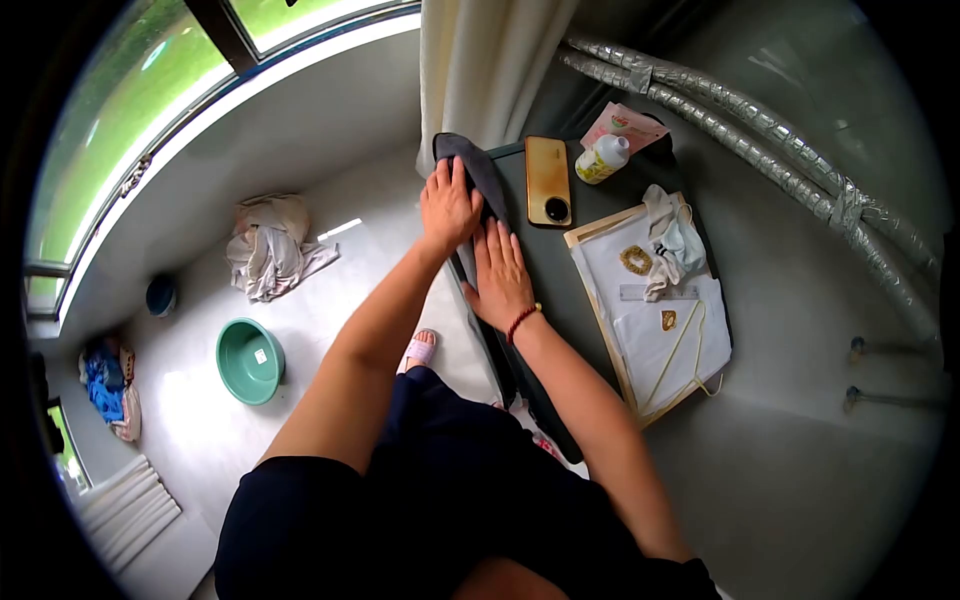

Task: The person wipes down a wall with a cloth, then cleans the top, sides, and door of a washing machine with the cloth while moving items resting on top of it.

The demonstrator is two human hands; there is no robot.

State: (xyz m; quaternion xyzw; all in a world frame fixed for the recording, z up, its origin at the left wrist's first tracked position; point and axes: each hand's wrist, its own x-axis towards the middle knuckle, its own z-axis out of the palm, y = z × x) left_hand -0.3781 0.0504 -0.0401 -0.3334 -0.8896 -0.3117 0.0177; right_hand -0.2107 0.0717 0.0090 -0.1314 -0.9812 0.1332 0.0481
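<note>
My left hand lies on a dark grey cloth at the far left corner of a dark table. Its fingers are stretched out over the fabric, and the thumb side is partly hidden. Just nearer to me, my right hand, with a red bead bracelet at the wrist, rests flat near the table's left edge with fingers apart. Part of the cloth shows beside its fingertips. A gold phone lies to the right of both hands, touching neither.
On the table are a white bottle, a pink packet and a wood-framed board bearing crumpled cloth, a ruler and a hanger. Floor items include a green basin and a fabric heap. Curtain hangs behind.
</note>
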